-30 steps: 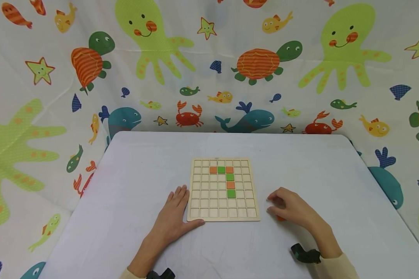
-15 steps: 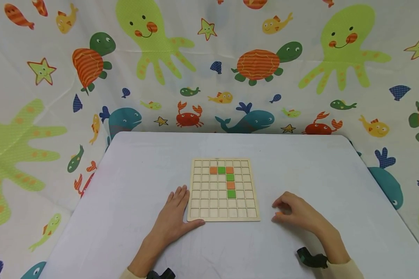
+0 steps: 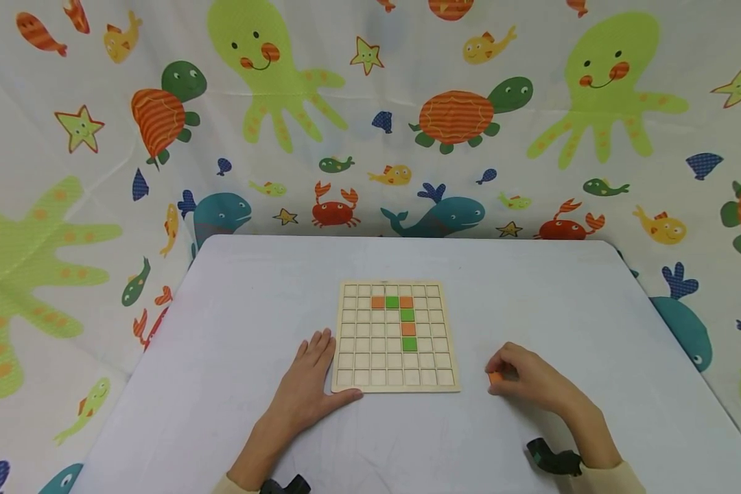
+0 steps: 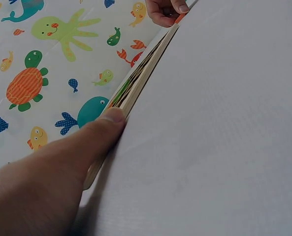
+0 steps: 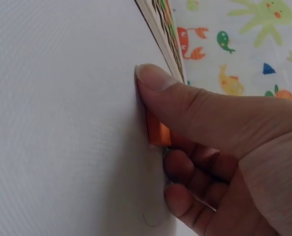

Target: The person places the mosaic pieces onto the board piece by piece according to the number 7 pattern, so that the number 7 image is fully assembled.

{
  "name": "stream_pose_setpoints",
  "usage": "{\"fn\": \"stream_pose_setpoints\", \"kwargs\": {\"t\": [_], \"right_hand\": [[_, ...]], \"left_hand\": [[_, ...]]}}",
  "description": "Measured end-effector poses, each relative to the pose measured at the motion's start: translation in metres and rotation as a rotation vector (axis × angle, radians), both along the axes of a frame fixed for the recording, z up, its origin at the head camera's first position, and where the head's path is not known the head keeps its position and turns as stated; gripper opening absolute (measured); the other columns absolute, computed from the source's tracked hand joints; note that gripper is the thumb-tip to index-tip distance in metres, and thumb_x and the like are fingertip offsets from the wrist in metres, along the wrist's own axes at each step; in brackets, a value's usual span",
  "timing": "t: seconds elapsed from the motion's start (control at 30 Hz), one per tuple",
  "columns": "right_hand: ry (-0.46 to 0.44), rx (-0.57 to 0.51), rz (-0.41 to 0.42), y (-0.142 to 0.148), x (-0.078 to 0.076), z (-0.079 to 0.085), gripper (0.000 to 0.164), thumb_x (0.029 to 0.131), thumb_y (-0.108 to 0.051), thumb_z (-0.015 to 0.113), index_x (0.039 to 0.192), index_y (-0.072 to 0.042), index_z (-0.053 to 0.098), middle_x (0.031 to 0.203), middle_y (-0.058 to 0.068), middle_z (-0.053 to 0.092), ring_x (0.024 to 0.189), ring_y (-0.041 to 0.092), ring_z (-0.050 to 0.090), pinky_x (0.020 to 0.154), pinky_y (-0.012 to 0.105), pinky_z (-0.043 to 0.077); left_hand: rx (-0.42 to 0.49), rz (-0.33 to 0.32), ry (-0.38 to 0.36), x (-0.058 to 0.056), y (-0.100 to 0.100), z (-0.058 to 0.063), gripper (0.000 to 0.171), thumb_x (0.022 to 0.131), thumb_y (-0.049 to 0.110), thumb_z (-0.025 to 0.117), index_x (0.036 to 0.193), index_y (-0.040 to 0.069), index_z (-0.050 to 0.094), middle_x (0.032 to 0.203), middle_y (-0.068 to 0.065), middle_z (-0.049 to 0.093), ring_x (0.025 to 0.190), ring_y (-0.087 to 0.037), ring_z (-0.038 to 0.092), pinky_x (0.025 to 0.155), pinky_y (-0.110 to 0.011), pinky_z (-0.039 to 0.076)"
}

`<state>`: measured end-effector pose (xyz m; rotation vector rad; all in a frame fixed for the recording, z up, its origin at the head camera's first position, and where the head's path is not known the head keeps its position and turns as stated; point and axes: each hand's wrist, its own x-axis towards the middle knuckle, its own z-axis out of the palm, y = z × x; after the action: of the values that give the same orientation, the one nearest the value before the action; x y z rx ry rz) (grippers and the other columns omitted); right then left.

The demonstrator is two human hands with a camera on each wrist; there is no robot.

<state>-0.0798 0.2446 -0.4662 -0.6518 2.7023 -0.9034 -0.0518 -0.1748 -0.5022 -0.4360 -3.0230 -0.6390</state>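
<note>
A square wooden grid board (image 3: 361, 360) lies flat on the white-covered table. Orange and green square tiles sit in some of its cells, three across an upper row and others running down one column from that row's right end. My left hand (image 3: 305, 384) rests along the board's left edge with straight fingers, its thumb on the near-left corner. To the right of the board, apart from it, my right hand (image 3: 527, 377) pinches an orange square tile (image 5: 159, 132) between thumb and fingers, low at the table surface. The fingers partly cover this tile.
A white cloth covers the table (image 3: 253, 288). Behind and at both sides hangs a curtain (image 3: 370, 144) printed with sea animals. A black wrist camera (image 3: 552, 456) is worn on the right wrist, another (image 3: 287, 485) on the left.
My right hand has moved a little right and nearer to me, and its fingers have closed on the orange tile. The left hand and the board have stayed in place.
</note>
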Motion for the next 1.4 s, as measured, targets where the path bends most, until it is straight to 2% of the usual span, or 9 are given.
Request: {"fn": "stream_pose_setpoints", "kwargs": {"t": [0.27,0.5,0.8,1.03,1.4], "right_hand": [[-0.078,-0.011,-0.073,-0.0015,0.0003,0.0001,0.027,0.081,-0.024,0.084,0.098,-0.014,0.065,0.089,-0.006,0.061,0.081,0.001,0.053,0.07,0.02,0.05],[-0.078,0.043,-0.165,-0.0042,-0.0005,-0.0007,0.031,0.077,-0.031,0.086,0.09,-0.015,0.064,0.087,-0.004,0.058,0.078,0.004,0.051,0.067,0.02,0.046],[-0.116,0.041,-0.215,-0.0056,0.0,0.0004,0.037,0.076,-0.032,0.087,0.092,-0.011,0.061,0.088,-0.002,0.058,0.079,0.009,0.05,0.066,0.02,0.045],[-0.126,0.039,-0.221,-0.0073,-0.0006,0.0009,0.039,0.075,-0.031,0.088,0.091,-0.011,0.059,0.083,-0.002,0.056,0.076,0.01,0.048,0.062,0.02,0.042],[-0.034,0.027,-0.192,-0.0053,-0.0003,-0.0006,0.026,0.083,-0.026,0.081,0.091,-0.015,0.059,0.079,-0.008,0.058,0.071,0.002,0.048,0.061,0.019,0.043]], "left_hand": [[0.005,-0.003,0.013,0.0002,-0.0002,-0.0011,0.109,0.078,0.071,0.07,0.151,-0.003,0.039,0.162,-0.018,0.032,0.153,-0.034,0.027,0.126,-0.051,0.025],[0.006,-0.003,0.015,0.0001,0.0002,-0.0009,0.109,0.078,0.07,0.07,0.151,-0.003,0.039,0.162,-0.018,0.032,0.153,-0.034,0.026,0.126,-0.051,0.025],[0.0,-0.001,0.013,-0.0001,0.0001,-0.0017,0.11,0.078,0.072,0.069,0.152,-0.003,0.038,0.163,-0.018,0.031,0.153,-0.034,0.026,0.127,-0.051,0.024],[-0.013,0.001,0.02,-0.0003,-0.0001,-0.0022,0.11,0.078,0.072,0.068,0.152,-0.003,0.037,0.162,-0.019,0.032,0.153,-0.034,0.026,0.127,-0.05,0.023],[-0.01,0.001,0.013,0.0,-0.0002,-0.0018,0.109,0.078,0.072,0.067,0.152,-0.002,0.037,0.163,-0.018,0.031,0.154,-0.033,0.025,0.127,-0.049,0.023]]}}
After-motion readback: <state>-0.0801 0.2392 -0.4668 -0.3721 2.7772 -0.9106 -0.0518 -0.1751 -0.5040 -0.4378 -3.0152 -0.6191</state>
